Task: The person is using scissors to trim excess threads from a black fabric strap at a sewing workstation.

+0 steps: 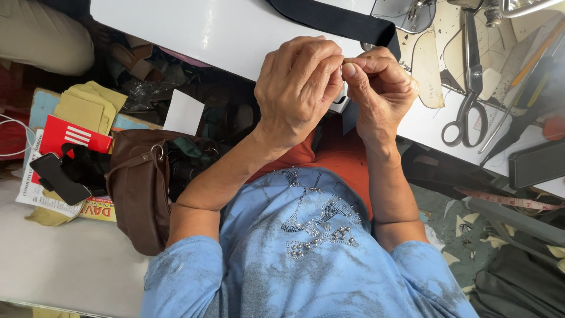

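Observation:
Both my hands are raised together over the edge of the white worktable [194, 29]. My left hand [297, 88] and my right hand [379, 88] pinch a small tan piece [348, 60] between their fingertips; most of it is hidden by the fingers. A wide black elastic band [335, 20] lies on the table just beyond my hands. My blue shirt and orange lap fill the lower middle of the view.
Large scissors [468, 106] and tan paper patterns [426, 70] lie on the table at right, with a dark case [537, 164] and measuring tape [506, 200]. At left sit a brown leather bag [138, 188], a black phone [59, 179], red booklet [73, 135] and tan fabric pieces [85, 109].

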